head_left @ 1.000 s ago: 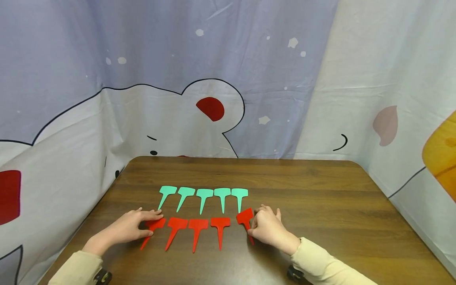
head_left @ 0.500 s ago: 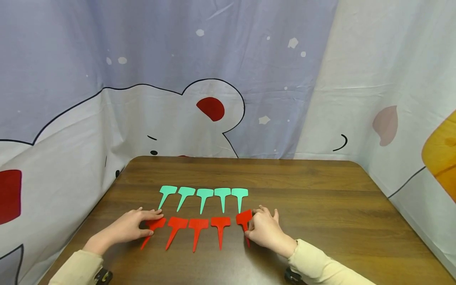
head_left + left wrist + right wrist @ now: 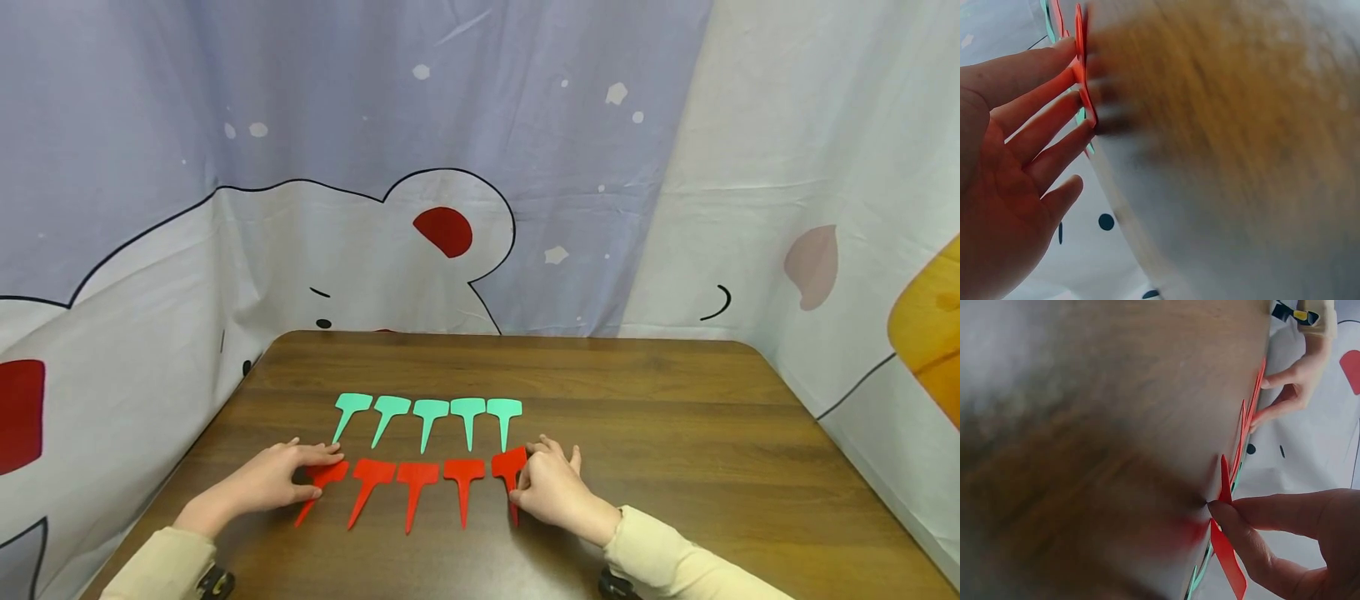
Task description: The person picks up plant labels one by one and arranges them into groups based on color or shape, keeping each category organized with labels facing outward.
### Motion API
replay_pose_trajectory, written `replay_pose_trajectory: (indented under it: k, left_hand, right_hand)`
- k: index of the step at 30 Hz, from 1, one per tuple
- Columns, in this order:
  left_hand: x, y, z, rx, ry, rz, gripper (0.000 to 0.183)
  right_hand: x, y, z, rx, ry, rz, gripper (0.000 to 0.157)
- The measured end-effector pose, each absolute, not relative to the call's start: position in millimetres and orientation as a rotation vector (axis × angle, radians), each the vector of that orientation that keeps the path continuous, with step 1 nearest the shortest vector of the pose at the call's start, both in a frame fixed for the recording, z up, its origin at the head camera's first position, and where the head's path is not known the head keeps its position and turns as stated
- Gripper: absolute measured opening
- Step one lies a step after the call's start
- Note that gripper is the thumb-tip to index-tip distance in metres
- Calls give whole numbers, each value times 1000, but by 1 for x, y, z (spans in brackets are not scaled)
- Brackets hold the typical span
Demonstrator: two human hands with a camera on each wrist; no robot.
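Several red T-shaped plant labels lie in a row on the wooden table in the head view. At the right end, my right hand pinches the stem of a red plant label between thumb and fingertip. The right wrist view shows this label tilted, with its head lifted off the table. My left hand, fingers extended, rests on the leftmost red plant label and partly hides it. In the left wrist view the thumb and straight fingertips of the left hand touch the red label's edge.
Behind the red row lies a second row of mint-green plant labels. Other red labels lie between the two hands. A printed curtain hangs at the table's back and sides.
My right hand has shifted a little left with its red plant label, which has turned straighter in line with the row. The left hand has stayed in place.
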State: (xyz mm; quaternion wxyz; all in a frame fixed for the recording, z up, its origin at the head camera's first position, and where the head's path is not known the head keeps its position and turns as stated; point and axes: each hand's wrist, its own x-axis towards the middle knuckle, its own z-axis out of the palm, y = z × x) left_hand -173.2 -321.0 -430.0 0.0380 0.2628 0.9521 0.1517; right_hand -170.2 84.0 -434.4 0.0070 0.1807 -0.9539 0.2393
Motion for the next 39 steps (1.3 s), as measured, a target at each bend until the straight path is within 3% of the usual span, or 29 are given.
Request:
replay_pose_trajectory:
  k: [13,24,29,35,39]
  left_hand:
    - [-173,-323,-434,801,2935,468,50]
    - [-172,-324,-436,858,2956,448,51]
    - [-171,-325,-437,854,2966,449,50]
    - [-171,-324,-439,809,3052,489,45]
    - [-175,-319,-439,689,3190,544,37]
  right_hand:
    - [-168,86,-434,577,-2982,723,28]
    - [-172,96,-432,477,-2978,724,33]
    - [-180,106,-425,403,-2939,713,27]
    - [-199,132,-422,417,-2901,759,7]
    - [-214,155,-425,501,-2839,799,21]
